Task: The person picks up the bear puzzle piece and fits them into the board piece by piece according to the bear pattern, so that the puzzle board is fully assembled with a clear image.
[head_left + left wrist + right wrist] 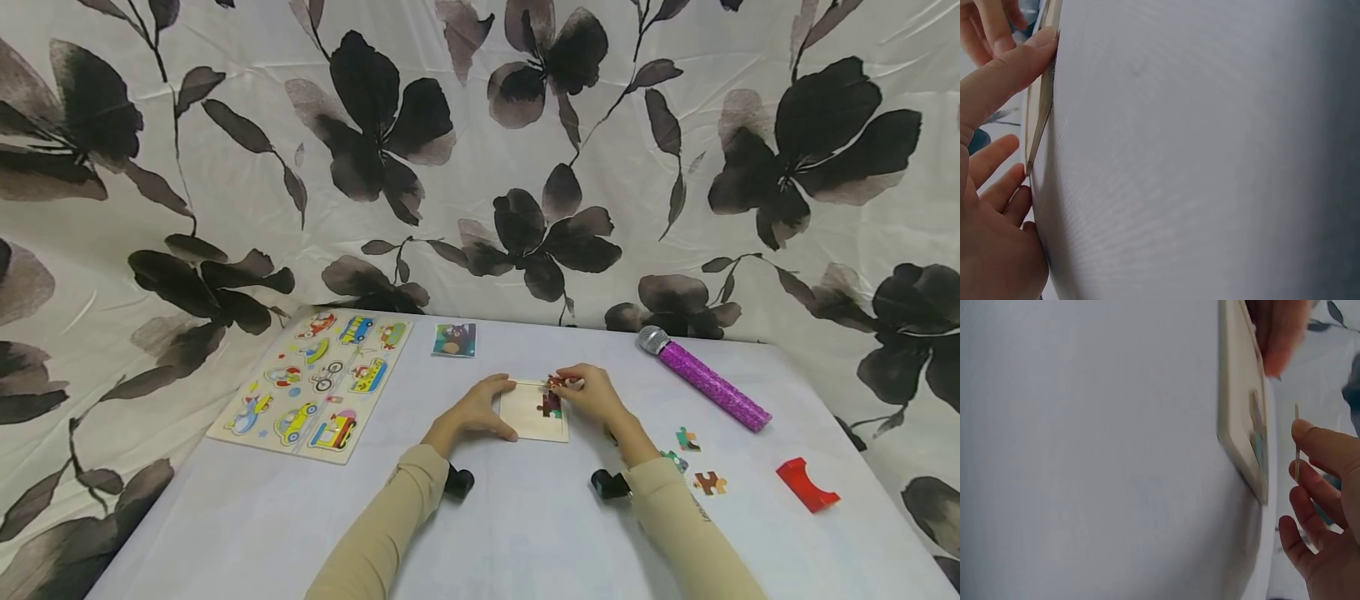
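Left grip point(476, 408) wide, right grip point(595, 395) narrow

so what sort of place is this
Probably an indoor play or filming corner: a white-topped table in front of a floral cloth backdrop, with a small wooden puzzle tray on it.

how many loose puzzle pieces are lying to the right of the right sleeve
3: a green-and-orange piece nearest the microphone, a green piece beside the sleeve, and a brown piece nearest the person. The sleeve may hide more.

Vehicle board point(347, 350), purple microphone point(708, 383), red block point(804, 487), floral cloth point(465, 167)
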The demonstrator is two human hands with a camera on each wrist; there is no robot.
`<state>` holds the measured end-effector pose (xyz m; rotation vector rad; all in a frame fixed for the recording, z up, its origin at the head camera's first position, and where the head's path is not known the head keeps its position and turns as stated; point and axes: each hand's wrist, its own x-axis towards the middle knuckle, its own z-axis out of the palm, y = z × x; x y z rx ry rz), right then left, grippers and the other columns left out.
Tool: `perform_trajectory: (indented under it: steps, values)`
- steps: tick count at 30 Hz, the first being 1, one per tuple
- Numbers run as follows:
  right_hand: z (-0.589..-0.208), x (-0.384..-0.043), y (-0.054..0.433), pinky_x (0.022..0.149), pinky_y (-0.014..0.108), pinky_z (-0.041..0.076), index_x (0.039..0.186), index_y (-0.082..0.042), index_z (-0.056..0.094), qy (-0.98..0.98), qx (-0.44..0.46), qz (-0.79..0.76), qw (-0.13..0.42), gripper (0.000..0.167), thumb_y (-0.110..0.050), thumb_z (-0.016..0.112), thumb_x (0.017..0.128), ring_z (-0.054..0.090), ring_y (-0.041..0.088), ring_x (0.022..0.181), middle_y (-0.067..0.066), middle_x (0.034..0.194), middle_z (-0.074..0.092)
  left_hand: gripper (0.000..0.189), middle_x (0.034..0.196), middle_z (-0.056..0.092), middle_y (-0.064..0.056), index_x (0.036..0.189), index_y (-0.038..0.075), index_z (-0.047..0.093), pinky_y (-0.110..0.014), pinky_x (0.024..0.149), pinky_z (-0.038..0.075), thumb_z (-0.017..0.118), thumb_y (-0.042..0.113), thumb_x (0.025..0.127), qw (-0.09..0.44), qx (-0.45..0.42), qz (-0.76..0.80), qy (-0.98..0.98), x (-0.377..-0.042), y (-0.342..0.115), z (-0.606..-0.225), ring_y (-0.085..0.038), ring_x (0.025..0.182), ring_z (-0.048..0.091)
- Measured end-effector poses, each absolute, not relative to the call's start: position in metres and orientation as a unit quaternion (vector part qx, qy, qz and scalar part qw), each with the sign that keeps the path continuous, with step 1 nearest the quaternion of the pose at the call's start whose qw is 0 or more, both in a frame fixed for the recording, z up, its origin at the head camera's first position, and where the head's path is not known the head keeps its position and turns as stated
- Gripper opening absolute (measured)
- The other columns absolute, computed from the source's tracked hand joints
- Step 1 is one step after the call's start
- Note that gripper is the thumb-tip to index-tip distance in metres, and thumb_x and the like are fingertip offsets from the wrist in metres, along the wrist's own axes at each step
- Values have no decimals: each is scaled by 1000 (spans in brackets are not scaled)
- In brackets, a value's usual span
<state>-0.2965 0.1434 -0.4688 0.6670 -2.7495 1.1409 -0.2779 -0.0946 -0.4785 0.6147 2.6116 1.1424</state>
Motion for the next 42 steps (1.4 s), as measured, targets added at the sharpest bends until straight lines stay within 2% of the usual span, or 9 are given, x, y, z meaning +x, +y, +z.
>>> perform_trajectory:
  steps: [3, 9, 18, 23, 27, 32, 36, 42]
  values:
    - [-471, -298, 128, 82, 46, 52, 111, 10, 64, -896, 243, 370, 44, 34, -8, 71, 82, 64, 35, 96, 23, 104, 67, 90, 149, 32, -19, 136, -1, 46, -45, 113, 22, 89, 20, 60, 117, 206, 388, 891, -278, -94, -477, -35, 138, 26]
    - [-478, -301, 115, 84, 44, 52, 116, 10, 60, -895, 245, 371, 28, 42, -8, 73, 80, 66, 33, 93, 20, 98, 69, 88, 148, 32, -19, 136, 0, 46, -47, 112, 22, 88, 20, 62, 120, 205, 388, 891, -278, -94, -477, -36, 138, 27]
    - [-480, -301, 119, 88, 46, 49, 102, 7, 69, -901, 250, 352, 39, 31, -11, 77, 78, 63, 36, 100, 22, 105, 67, 84, 150, 26, -19, 138, 9, 48, -54, 109, 25, 86, 22, 65, 147, 211, 348, 902, -279, -93, -475, -39, 138, 23]
    - [-480, -300, 122, 92, 50, 45, 90, 5, 73, -903, 258, 343, 33, 15, -7, 72, 81, 60, 38, 102, 22, 105, 66, 80, 151, 25, -19, 136, 11, 51, -54, 109, 26, 86, 25, 66, 152, 217, 308, 914, -280, -91, -473, -40, 137, 23]
    - [-480, -300, 123, 93, 51, 44, 86, 5, 74, -906, 255, 335, 32, 12, -6, 71, 82, 60, 39, 101, 22, 103, 66, 77, 151, 25, -18, 137, 14, 51, -53, 108, 26, 83, 32, 69, 151, 215, 284, 922, -280, -88, -470, -39, 137, 24]
    - [-480, -300, 125, 91, 50, 45, 87, 5, 74, -905, 265, 331, 40, 12, -5, 71, 82, 61, 38, 99, 22, 102, 66, 59, 143, 37, -19, 128, 15, 60, -56, 104, 30, 74, 41, 77, 97, 205, 271, 935, -280, -80, -471, -40, 130, 34]
    - [-482, -302, 126, 90, 50, 46, 91, 6, 73, -905, 275, 324, 28, 13, -4, 68, 84, 60, 39, 101, 24, 105, 65, 41, 130, 51, -17, 118, 15, 66, -58, 98, 33, 71, 36, 82, 30, 187, 271, 944, -284, -73, -476, -37, 121, 43]
    - [-483, -300, 127, 90, 51, 45, 93, 6, 73, -906, 269, 327, 29, 13, -2, 68, 83, 59, 39, 101, 24, 105, 65, 41, 122, 57, -11, 121, 15, 65, -53, 95, 35, 71, 28, 83, -8, 174, 259, 950, -289, -61, -482, -30, 116, 47]
